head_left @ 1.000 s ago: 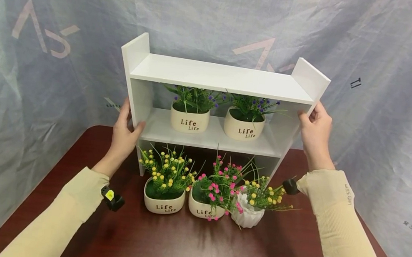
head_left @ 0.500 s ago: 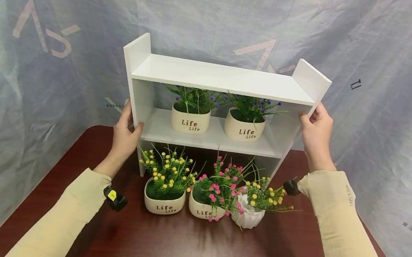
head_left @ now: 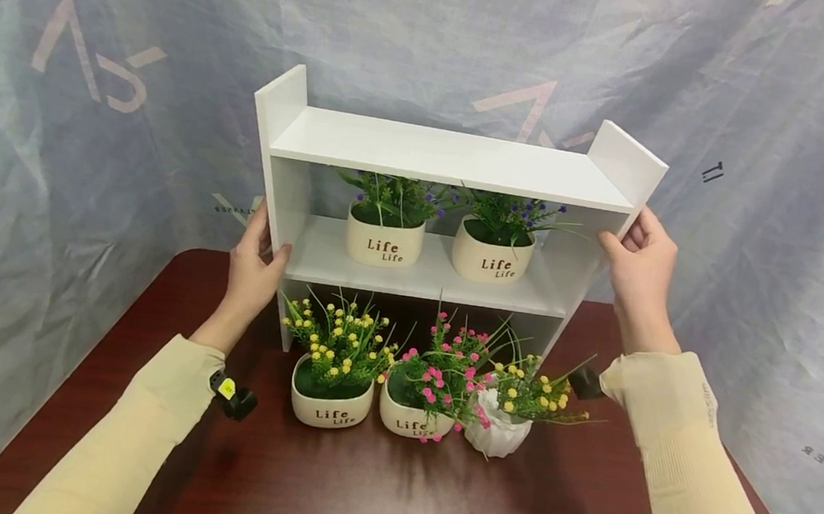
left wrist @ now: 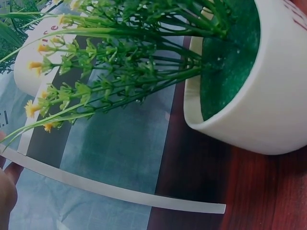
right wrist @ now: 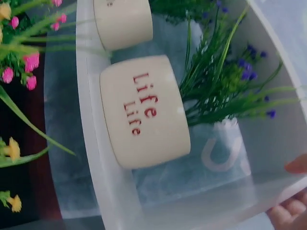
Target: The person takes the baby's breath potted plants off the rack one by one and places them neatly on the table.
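A white two-tier shelf stands upright on the table. My left hand grips its left side panel, thumb on the front edge and fingers behind the outer face. On the opposite side, my right hand holds the right panel below the top board, its thumb at the inner face. Two cream "Life" pots of purple flowers, a left pot and a right pot, sit on the middle board. In the left wrist view, a yellow-flowered pot fills the near side, with the panel edge beyond.
In front of the shelf stand a cream pot of yellow flowers, a cream pot of pink flowers and a white ridged pot with yellow flowers. A dark red table supports everything. A grey cloth hangs behind.
The view has turned a little, so the scene sits slightly further right. My right wrist has shifted slightly outward. Both hands keep their hold on the shelf.
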`<state>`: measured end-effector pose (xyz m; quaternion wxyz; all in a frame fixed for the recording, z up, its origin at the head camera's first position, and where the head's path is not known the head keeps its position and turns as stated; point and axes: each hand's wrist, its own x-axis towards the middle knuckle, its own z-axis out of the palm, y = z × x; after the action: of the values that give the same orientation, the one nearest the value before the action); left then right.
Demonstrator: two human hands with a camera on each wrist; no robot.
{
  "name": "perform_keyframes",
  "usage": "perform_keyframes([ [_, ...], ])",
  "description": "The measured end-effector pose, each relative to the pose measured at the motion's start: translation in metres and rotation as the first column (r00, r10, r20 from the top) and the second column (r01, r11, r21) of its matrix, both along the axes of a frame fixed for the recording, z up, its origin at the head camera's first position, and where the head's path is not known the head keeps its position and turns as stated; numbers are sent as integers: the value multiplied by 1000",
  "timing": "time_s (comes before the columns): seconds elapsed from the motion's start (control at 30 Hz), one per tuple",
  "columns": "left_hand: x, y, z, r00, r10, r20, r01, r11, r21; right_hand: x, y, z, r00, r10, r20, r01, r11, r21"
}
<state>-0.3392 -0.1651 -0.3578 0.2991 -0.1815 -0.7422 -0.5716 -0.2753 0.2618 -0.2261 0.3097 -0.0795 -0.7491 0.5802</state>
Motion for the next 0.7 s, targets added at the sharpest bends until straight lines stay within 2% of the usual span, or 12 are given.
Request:
perform_keyframes([
  [0.13,0,0,0,1000,-1,6,1,1000,5,12,-6,4,1000,-10,-26,5,984,-181],
  [0.27,0,-1,-1,1000,-4,11,4,1000,14,22,-14,8,994,-44,-104,9,949,-315],
  [0.33,0,-1,-1,1000,-4,15,4,1000,17,27,-19,9,986,-59,-155,-5,922,-387],
  [0.5,1,-1,-1,1000,2,28,-2,1000,11,37,-31,8,966,-112,-232,-16,873,-487],
  [0.6,1,-1,-1,1000,2,26,-2,1000,7,41,-39,5,958,-121,-260,-31,859,-512],
  [0.7,0,-1,-1,1000,-5,21,5,1000,3,44,-47,2,955,-88,-283,-74,853,-516],
])
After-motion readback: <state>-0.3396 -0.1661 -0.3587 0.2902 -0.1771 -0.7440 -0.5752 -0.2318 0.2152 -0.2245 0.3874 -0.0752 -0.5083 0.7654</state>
